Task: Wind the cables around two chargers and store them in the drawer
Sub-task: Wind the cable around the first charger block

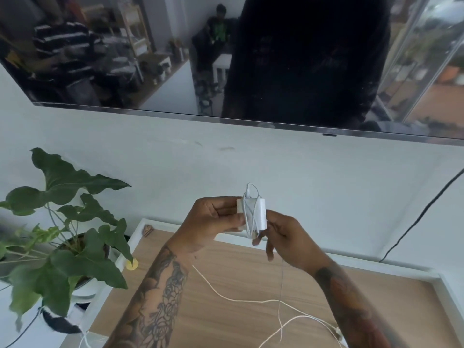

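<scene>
We see the left hand (213, 217) clamped on a white charger (253, 213), held in the air above the wooden top (226, 297). At its 3 o'clock the right hand (286, 237) pinches the white cable (251, 301), which loops the charger and trails toward 6 o'clock

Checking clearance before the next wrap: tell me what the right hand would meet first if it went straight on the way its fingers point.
The right hand points left and slightly down; it would likely meet the left hand holding the charger first, though depth is unclear.
</scene>
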